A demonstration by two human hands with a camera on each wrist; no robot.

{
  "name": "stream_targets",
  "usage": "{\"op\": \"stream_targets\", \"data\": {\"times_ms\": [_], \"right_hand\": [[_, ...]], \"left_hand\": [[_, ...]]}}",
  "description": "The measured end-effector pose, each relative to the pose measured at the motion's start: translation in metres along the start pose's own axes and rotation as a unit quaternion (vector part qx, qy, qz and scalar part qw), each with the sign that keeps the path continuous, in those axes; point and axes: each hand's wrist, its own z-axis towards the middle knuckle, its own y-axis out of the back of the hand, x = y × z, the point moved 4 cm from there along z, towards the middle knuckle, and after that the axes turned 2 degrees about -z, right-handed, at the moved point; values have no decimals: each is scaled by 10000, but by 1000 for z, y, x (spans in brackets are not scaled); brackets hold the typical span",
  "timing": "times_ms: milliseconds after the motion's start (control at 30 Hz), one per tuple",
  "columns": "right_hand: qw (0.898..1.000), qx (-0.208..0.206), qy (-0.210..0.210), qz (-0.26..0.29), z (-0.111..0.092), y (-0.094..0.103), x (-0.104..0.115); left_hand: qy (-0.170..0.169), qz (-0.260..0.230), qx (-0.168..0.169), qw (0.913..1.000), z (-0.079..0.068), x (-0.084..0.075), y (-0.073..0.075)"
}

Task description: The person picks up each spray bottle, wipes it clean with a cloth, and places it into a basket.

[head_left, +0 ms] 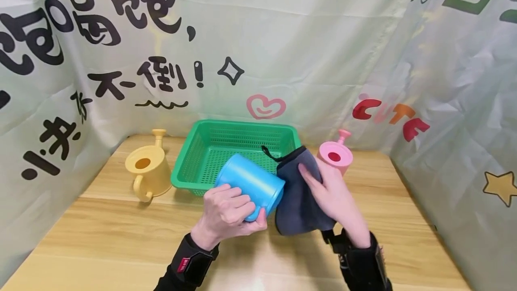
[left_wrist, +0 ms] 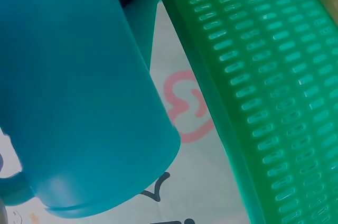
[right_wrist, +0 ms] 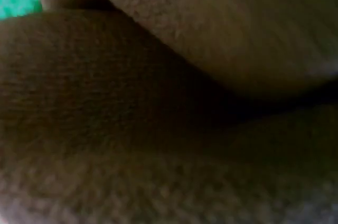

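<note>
Over the near side of the green basket (head_left: 242, 123), my left hand (head_left: 228, 210) grips a smooth blue cylindrical vessel (head_left: 246, 178), tilted on its side. In the left wrist view, part of a handle shows on the vessel (left_wrist: 84, 97); its exact kind is unclear. My right hand (head_left: 331, 187) holds a dark grey-blue cloth (head_left: 295, 205) with black trim and a hanging loop. That cloth is right beside the vessel's right end; whether they touch I cannot tell. In the right wrist view, blurred dark cloth (right_wrist: 95, 71) fills most of the frame.
A yellow watering can (head_left: 155, 174) stands left of the basket, and a pink watering can (head_left: 339, 149) at its right, partly behind my right hand. The wooden tabletop (head_left: 121, 237) runs back to a white printed curtain (head_left: 315, 57), which also rises on both sides.
</note>
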Motion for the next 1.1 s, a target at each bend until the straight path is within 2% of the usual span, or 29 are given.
{"op": "stream_targets", "data": {"times_ms": [133,200,333,467,567,733,867,1000,1100], "right_hand": [[9968,-29,393,-688,24,18,7],[9954,73,527,-800,36,17,9],[9938,772,583,-544,48,-6,15],[9821,1663,878,-41,45,-38,25],[9740,1965,1059,382,41,-51,32],[9660,2030,1291,952,39,-59,42],[9635,2005,1506,932,38,-61,49],[9573,1942,1891,1007,36,-60,54],[9449,1921,2354,1218,34,-57,57]], "left_hand": [[13,-19,24,10000,-1,0,-1],[10,-20,21,10000,-1,0,-1],[-89,4,-102,9999,0,-1,-1],[-198,79,-315,9993,1,-1,-1],[-250,200,-559,9979,0,1,2],[-445,468,-1146,9913,-3,3,9],[-447,716,-1552,9843,-5,4,14],[-382,859,-1688,9812,-5,4,19],[-363,888,-1688,9810,-5,4,20]]}}
